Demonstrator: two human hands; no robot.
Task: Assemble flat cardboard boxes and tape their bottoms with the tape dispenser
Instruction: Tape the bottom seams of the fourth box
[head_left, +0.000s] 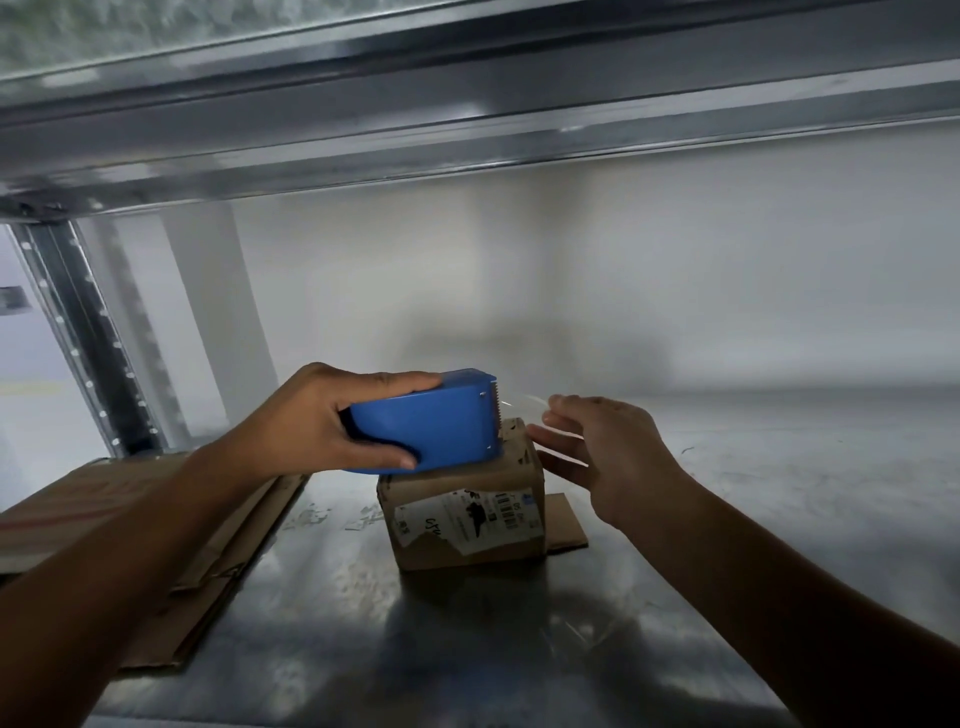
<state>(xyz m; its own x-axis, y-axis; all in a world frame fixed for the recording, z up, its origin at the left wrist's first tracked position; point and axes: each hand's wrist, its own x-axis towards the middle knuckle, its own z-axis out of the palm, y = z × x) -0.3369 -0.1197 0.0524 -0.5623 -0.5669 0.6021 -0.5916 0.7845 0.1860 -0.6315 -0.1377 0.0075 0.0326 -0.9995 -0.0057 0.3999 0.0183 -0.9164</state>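
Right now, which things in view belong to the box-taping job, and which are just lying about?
In the job: blue tape dispenser, gripped by the left hand; clear tape strip at the right hand; small cardboard box; flat cardboard stack.
Lying about: paper bits on the metal shelf; shelf upright; overhead beam.

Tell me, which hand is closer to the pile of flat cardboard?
Left. The left hand, gripping the blue tape dispenser, hovers just right of the flat cardboard; the right hand is farther right, past the small box.
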